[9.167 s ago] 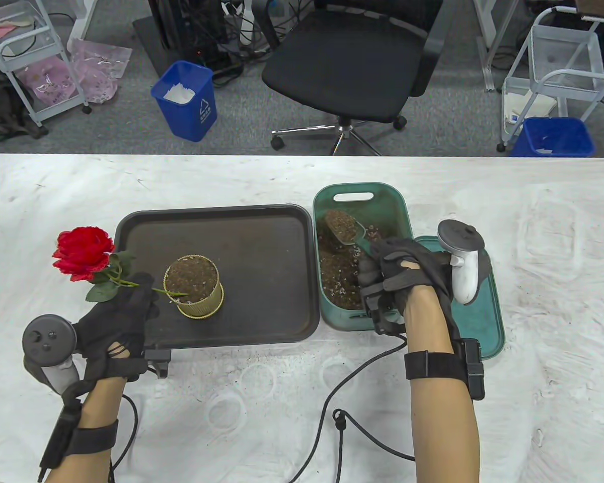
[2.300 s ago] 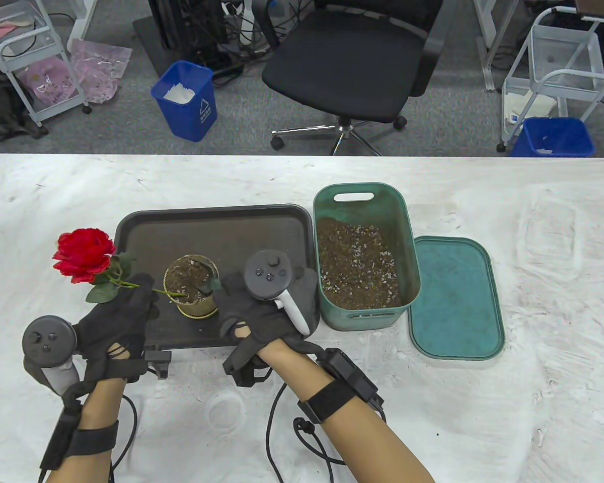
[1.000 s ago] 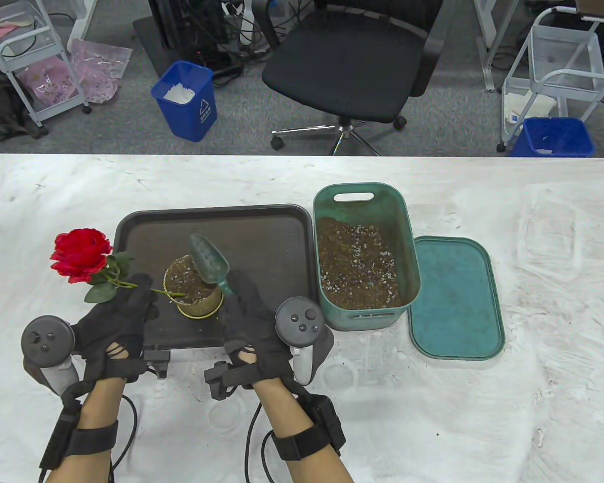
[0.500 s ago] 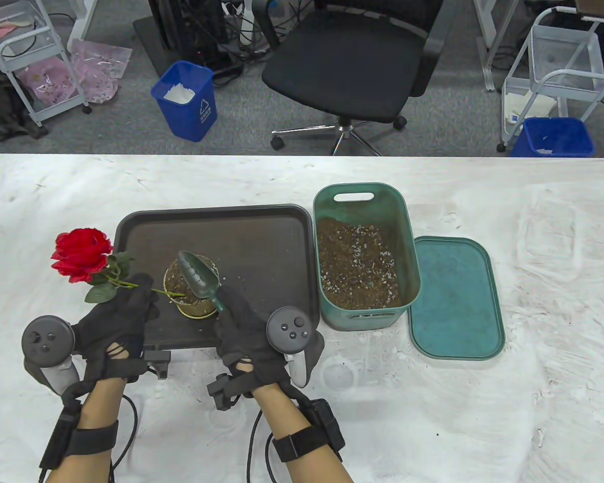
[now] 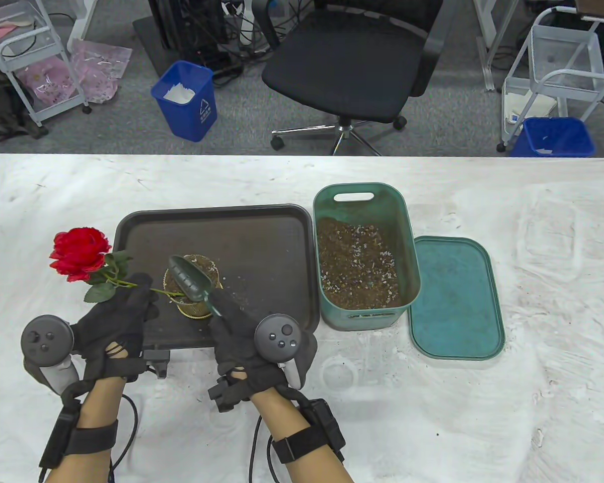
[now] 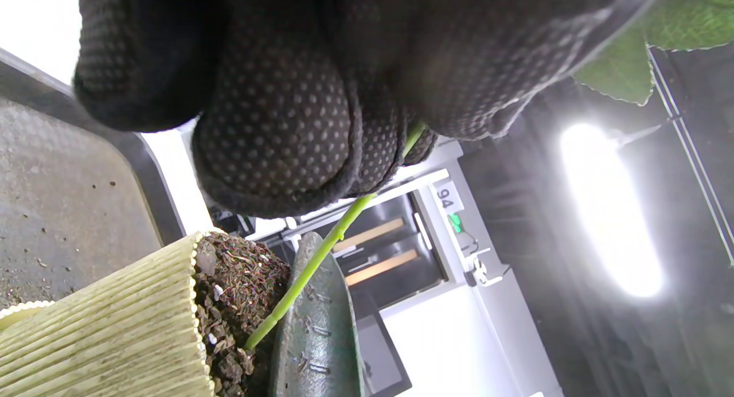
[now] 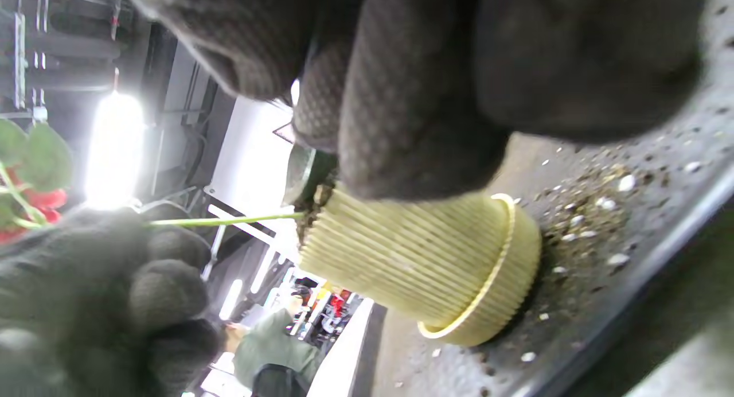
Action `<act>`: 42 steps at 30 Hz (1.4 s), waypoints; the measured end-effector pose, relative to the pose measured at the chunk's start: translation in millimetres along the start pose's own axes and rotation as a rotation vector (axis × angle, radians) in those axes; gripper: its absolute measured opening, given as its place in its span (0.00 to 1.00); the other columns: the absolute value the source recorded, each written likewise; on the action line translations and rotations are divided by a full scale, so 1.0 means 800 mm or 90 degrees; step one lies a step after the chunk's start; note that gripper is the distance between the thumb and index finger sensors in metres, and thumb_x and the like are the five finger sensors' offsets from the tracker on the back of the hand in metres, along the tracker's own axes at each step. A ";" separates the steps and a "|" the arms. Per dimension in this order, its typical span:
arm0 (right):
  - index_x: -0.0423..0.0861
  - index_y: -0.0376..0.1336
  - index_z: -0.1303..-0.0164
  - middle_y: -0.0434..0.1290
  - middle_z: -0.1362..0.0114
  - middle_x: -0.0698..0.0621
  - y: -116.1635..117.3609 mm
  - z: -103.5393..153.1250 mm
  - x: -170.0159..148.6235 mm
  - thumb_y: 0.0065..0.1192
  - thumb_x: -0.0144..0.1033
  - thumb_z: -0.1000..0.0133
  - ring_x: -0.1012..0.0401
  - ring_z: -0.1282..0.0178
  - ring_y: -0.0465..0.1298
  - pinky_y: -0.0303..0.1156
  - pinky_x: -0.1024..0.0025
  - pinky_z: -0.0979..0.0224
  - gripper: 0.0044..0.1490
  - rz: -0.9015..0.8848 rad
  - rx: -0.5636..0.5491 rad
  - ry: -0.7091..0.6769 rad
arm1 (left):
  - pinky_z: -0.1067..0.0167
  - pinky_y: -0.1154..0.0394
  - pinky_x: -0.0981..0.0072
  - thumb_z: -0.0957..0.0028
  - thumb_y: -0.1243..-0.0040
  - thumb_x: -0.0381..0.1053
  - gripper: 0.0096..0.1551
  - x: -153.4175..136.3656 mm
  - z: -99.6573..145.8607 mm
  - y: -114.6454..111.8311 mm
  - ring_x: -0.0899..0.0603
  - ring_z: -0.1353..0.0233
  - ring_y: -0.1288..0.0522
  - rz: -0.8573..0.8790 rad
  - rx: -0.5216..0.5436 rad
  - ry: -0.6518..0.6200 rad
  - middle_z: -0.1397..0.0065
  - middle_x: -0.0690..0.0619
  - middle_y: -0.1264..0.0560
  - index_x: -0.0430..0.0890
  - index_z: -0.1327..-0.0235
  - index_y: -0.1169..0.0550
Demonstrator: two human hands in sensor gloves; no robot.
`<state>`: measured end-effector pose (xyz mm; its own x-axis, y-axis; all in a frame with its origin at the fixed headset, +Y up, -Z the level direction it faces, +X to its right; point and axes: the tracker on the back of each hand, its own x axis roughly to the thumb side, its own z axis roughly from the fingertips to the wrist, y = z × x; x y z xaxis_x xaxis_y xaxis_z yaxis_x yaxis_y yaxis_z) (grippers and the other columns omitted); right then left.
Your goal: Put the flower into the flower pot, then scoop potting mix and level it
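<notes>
A ribbed yellow flower pot (image 5: 194, 297) (image 7: 413, 259) (image 6: 97, 328) full of potting mix stands on a black tray (image 5: 261, 236). A red rose (image 5: 79, 253) leans left; its green stem (image 6: 309, 271) (image 7: 223, 220) enters the soil. My left hand (image 5: 118, 314) (image 6: 275, 116) pinches the stem beside the pot. My right hand (image 5: 234, 329) (image 7: 413, 98) grips the handle of a dark green scoop (image 5: 189, 278) (image 6: 318, 334), whose bowl lies upside down on the soil surface. A green bin of potting mix (image 5: 357, 261) stands right of the tray.
The bin's green lid (image 5: 455, 297) lies flat to the right of the bin. Spilled soil grains dot the tray by the pot (image 7: 590, 213). Cables trail off the table's near edge. Beyond the far edge stand an office chair (image 5: 352, 60) and blue waste bins (image 5: 186, 100).
My right hand has carried the scoop from the bin to the pot, emptied it, then drawn back toward me and left, lowering the overturned scoop onto the soil. The left hand keeps hold of the stem.
</notes>
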<state>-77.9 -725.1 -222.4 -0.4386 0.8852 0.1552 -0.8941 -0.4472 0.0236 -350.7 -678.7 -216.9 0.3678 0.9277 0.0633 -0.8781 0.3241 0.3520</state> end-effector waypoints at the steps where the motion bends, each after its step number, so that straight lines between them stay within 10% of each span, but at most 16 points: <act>1: 0.52 0.60 0.28 0.80 0.50 0.43 0.001 0.001 0.002 0.66 0.39 0.51 0.52 0.67 0.85 0.84 0.60 0.68 0.37 0.035 -0.004 -0.014 | 0.59 0.13 0.57 0.57 0.29 0.57 0.23 0.000 0.000 0.000 0.48 0.64 0.09 0.000 0.000 0.000 0.51 0.51 0.13 0.50 0.52 0.12; 7: 0.49 0.54 0.26 0.76 0.42 0.43 0.013 0.004 0.022 0.63 0.36 0.50 0.52 0.62 0.83 0.83 0.62 0.64 0.40 0.235 -0.037 -0.094 | 0.59 0.13 0.57 0.57 0.29 0.58 0.23 0.000 -0.001 0.000 0.48 0.64 0.09 -0.001 -0.001 -0.002 0.51 0.51 0.12 0.50 0.52 0.12; 14: 0.51 0.52 0.25 0.77 0.56 0.49 -0.017 -0.006 0.008 0.56 0.43 0.47 0.60 0.75 0.80 0.81 0.67 0.75 0.38 -0.040 -0.037 0.015 | 0.59 0.13 0.57 0.57 0.29 0.57 0.22 -0.002 -0.001 0.002 0.48 0.65 0.09 0.006 0.000 0.006 0.52 0.51 0.12 0.50 0.52 0.12; 28: 0.54 0.62 0.30 0.80 0.65 0.53 -0.023 -0.012 0.024 0.58 0.48 0.48 0.63 0.82 0.80 0.81 0.70 0.82 0.33 0.067 -0.045 0.004 | 0.59 0.13 0.57 0.57 0.29 0.57 0.23 -0.002 -0.001 0.001 0.48 0.64 0.09 0.002 -0.002 0.002 0.51 0.51 0.12 0.50 0.52 0.12; 34: 0.55 0.65 0.32 0.80 0.69 0.54 -0.047 -0.054 0.097 0.58 0.49 0.47 0.64 0.85 0.80 0.81 0.70 0.85 0.31 0.300 -0.015 -0.004 | 0.59 0.13 0.57 0.57 0.29 0.57 0.23 -0.002 0.000 0.000 0.48 0.64 0.09 0.006 -0.004 0.003 0.51 0.51 0.12 0.50 0.52 0.12; 42: 0.55 0.65 0.32 0.80 0.70 0.54 -0.031 -0.070 0.102 0.57 0.48 0.47 0.64 0.84 0.80 0.81 0.69 0.85 0.31 0.412 0.107 0.046 | 0.59 0.13 0.57 0.57 0.28 0.57 0.23 -0.003 -0.001 0.001 0.48 0.65 0.09 0.003 -0.003 0.003 0.52 0.51 0.12 0.49 0.52 0.12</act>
<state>-96.7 -634.8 -265.9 -0.8920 0.4350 0.1226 -0.4247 -0.8996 0.1018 -352.4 -680.3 -217.5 0.3619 0.9302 0.0616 -0.8813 0.3199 0.3477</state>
